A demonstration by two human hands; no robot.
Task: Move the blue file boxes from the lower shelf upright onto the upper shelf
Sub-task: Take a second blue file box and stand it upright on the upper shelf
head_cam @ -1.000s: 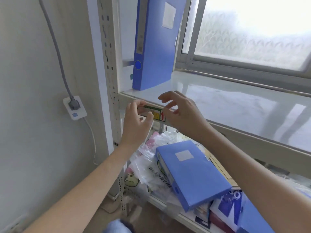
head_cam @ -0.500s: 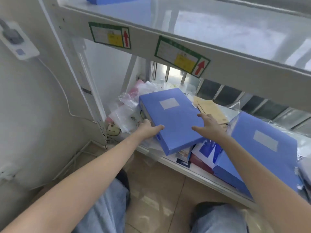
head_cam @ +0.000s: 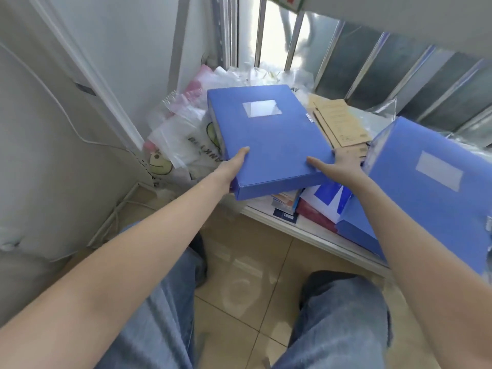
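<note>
Crumpled clear plastic bags (head_cam: 183,129) lie at nine o'clock, a brown paper envelope (head_cam: 339,123) at one o'clock, stacked books (head_cam: 300,206) near centre, and beige floor tiles (head_cam: 247,283) at six o'clock.

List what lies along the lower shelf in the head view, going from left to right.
Plastic bags → left hand → blue file box gripped by both hands → right hand → brown envelopes → second blue file box.
</note>
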